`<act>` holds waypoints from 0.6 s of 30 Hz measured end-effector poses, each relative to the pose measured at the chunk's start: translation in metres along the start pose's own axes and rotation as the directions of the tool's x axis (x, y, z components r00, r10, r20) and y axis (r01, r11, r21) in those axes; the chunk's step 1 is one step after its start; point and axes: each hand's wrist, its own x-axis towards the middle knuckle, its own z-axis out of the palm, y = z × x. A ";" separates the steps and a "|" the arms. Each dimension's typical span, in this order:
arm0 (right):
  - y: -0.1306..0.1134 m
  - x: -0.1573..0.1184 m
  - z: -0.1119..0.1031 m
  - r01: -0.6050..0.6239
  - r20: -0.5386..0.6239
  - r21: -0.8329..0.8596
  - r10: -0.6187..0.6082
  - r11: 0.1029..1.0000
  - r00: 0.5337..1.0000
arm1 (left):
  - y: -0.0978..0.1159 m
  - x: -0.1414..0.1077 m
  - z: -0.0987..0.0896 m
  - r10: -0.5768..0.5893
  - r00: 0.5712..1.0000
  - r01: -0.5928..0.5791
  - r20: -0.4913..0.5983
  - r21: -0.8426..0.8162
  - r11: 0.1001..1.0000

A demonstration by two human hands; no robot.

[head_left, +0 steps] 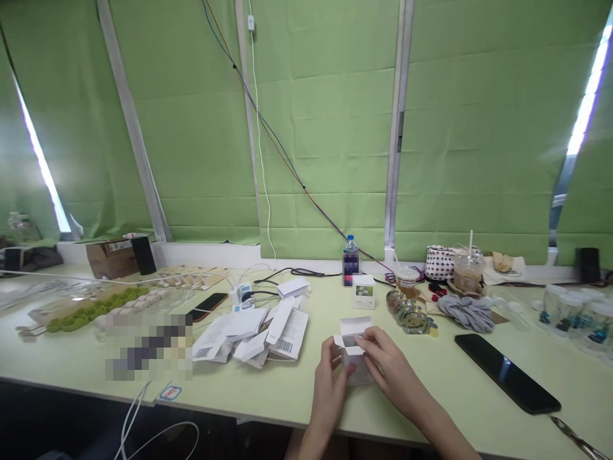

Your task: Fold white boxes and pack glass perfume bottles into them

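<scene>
A small white box [357, 372] with its top flaps up stands near the table's front edge. My left hand [330, 377] is wrapped round its left side, thumb on the front. My right hand [385, 361] is at the box's right side and top opening, its fingers closed at the flap; whether they pinch anything inside is hidden. Behind it stands a closed white box [364, 292] with a green picture. Flattened white cartons [258, 329] lie in a pile to the left.
A black phone [507, 372] and scissors [577, 439] lie at the right, near clear jars [569, 313]. Round tins [412, 319], a grey cloth [467, 312], an iced drink [468, 271] and a bottle [350, 262] stand further back. Green trays [96, 310] are left.
</scene>
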 end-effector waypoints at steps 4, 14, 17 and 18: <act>-0.001 0.000 -0.001 0.002 0.000 -0.005 -0.002 1.000 1.000 | 0.002 0.001 0.000 -0.004 1.000 0.004 0.011 0.004 1.000; 0.002 0.000 0.002 0.026 -0.032 -0.016 -0.027 1.000 0.999 | -0.008 0.000 -0.001 0.004 1.000 -0.003 -0.021 0.018 1.000; 0.002 0.000 0.001 0.021 -0.036 -0.019 -0.022 1.000 0.999 | -0.007 -0.001 -0.001 0.000 1.000 0.001 -0.018 0.018 1.000; 0.001 0.000 0.001 0.018 -0.036 -0.018 -0.019 1.000 0.999 | -0.007 -0.001 -0.001 -0.001 1.000 0.001 -0.018 0.019 1.000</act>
